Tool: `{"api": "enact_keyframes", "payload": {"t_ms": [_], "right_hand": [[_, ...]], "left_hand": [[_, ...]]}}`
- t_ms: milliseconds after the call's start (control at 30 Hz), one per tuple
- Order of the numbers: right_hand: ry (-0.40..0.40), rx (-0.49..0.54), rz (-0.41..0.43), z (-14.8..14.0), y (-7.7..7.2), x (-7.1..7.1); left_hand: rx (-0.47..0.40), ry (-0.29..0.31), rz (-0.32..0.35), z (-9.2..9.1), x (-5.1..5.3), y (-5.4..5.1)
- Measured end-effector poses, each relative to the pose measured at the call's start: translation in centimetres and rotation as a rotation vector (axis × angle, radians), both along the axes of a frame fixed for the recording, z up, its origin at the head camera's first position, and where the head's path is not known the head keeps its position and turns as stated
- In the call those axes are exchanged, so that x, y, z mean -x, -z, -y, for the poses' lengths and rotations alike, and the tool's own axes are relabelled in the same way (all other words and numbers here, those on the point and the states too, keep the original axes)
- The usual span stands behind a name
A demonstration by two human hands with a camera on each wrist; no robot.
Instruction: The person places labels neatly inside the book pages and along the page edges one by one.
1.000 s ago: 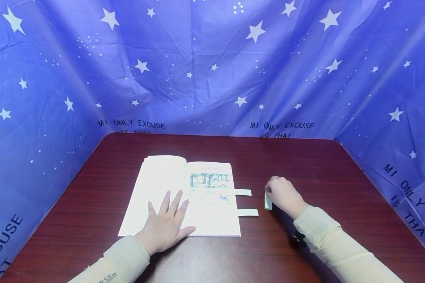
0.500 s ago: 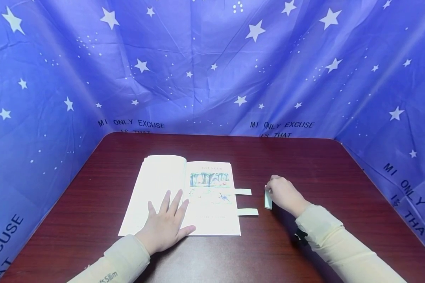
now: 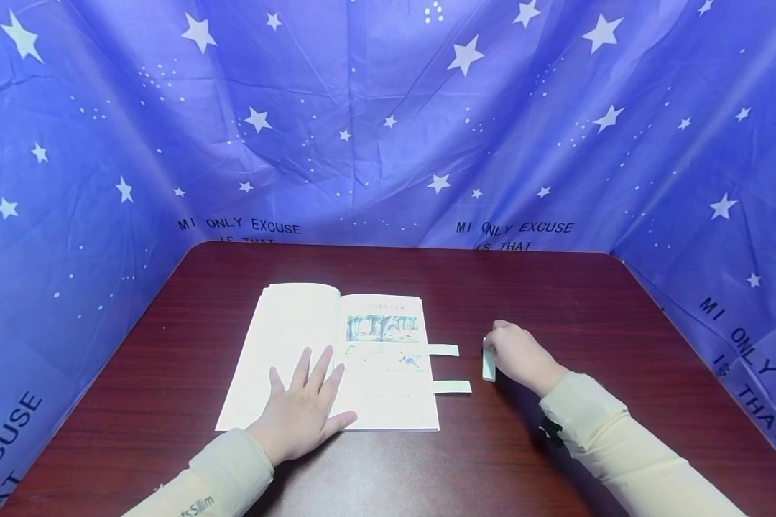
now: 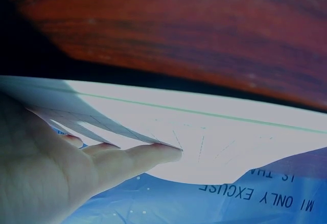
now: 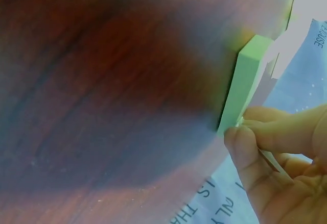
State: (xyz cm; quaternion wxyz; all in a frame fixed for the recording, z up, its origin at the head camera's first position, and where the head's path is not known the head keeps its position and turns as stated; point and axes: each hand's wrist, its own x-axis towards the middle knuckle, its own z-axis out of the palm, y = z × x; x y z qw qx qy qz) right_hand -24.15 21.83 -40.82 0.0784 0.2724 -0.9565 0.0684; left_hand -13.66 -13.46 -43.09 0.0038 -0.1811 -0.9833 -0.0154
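Curtain (image 3: 362, 93): "MI ONLY EXCUSE IS THAT"; sleeve (image 3: 216, 477), book (image 3: 397, 409) print unclear.

1) Head view: set farthest back, looking forward and down over the desk (image 3: 187, 359), with the open book (image 3: 291, 323), left grip (image 3: 302, 418), right grip (image 3: 520, 357) and upright starry cloth (image 3: 356, 165) all in sight
2) Left wrist view: very near and low, skimming across the book past the left grip; wood lies at top, cloth upside down below
3) Right wrist view: close and tilted, facing the green block (image 5: 244, 81) at the right grip, wood at upper left
4) Head and each wrist view share that wrist's grip; all three share cloth and desk
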Motion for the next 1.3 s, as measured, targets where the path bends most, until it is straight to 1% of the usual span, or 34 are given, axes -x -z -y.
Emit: {"api": "enact_keyframes", "payload": {"t_ms": [200,400,567,667,767,1067,1300], "right_hand": [[0.019,-0.005,0.04,0.08,-0.17,-0.27],[0.033,0.007,0.041,-0.09,-0.05,-0.18],[0.063,0.03,-0.008,-0.38,0.33,-0.19],[0.054,0.013,-0.052,-0.45,0.5,-0.26],[0.043,-0.005,-0.066,-0.38,0.56,-0.34],[0.036,-0.011,-0.045,-0.12,0.1,-0.63],[0.026,-0.03,-0.024,-0.22,-0.15,-0.62]], "left_hand": [[-0.003,-0.003,0.0,0.05,0.07,0.03],[-0.007,0.002,-0.011,0.03,0.07,0.06],[-0.004,0.003,-0.01,0.02,0.09,0.12],[-0.002,0.005,-0.015,0.04,0.09,0.14],[0.0,0.004,-0.014,0.05,0.1,0.14],[-0.01,-0.003,0.0,0.1,0.05,0.2],[0.009,0.001,-0.018,0.12,0.16,0.47]]}}
